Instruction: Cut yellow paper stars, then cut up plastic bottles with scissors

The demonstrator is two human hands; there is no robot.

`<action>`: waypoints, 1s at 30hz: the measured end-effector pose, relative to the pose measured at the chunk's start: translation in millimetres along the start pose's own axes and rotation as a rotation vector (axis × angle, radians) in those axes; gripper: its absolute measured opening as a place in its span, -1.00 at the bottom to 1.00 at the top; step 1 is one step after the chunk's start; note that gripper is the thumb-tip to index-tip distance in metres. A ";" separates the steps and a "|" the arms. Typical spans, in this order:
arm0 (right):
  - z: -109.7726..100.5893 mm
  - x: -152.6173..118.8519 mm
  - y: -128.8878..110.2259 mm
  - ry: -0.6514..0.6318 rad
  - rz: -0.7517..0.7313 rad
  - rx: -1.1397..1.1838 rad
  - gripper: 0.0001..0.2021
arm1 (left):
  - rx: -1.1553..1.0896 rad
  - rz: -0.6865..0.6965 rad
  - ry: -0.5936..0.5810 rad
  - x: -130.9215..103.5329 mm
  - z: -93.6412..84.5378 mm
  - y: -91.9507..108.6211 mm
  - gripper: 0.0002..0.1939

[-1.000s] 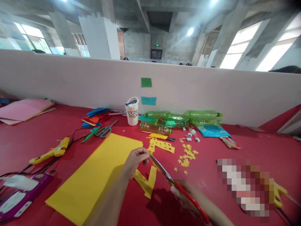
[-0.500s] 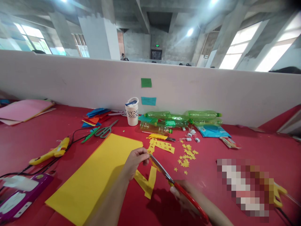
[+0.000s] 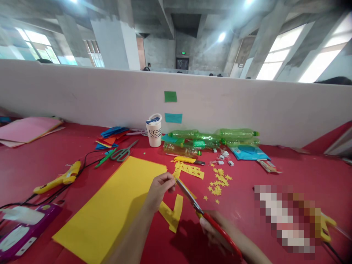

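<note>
Your left hand (image 3: 160, 187), grip pinched closed, seemingly steadies a small yellow paper piece (image 3: 175, 176) at the tips of red-handled metal scissors (image 3: 211, 221) your right hand (image 3: 208, 228) curls around.

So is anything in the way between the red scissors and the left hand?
Nothing visible is. The red-handled scissors, held in the right hand, point towards the left hand, tips right beside it. The bent yellow paper strip sits lower in the picture, out of that line.
</note>
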State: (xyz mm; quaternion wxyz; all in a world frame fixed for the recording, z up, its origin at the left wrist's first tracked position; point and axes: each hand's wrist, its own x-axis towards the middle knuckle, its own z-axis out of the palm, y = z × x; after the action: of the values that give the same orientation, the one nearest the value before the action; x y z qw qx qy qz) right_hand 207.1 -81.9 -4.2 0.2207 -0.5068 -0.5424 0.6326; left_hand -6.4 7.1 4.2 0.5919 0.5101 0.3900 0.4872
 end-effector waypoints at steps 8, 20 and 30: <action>0.5 -5.2 -11.9 -0.016 0.040 -0.001 -0.54 | -0.016 -0.021 -0.055 -1.2 -0.4 -5.1 -0.84; 5.3 -2.4 -10.0 0.034 0.048 0.025 -0.50 | 0.019 -0.031 -0.063 -1.5 1.8 -2.7 -0.81; 8.3 -2.6 -16.1 0.051 0.027 0.004 -0.52 | 0.123 0.092 0.052 -1.9 5.8 1.8 -0.81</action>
State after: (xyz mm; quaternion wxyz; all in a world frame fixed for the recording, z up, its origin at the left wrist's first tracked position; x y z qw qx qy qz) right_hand 196.4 -82.9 10.7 0.2270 -0.5295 -0.5287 0.6233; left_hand -1.5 4.0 6.9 0.5262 0.5502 0.4107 0.5019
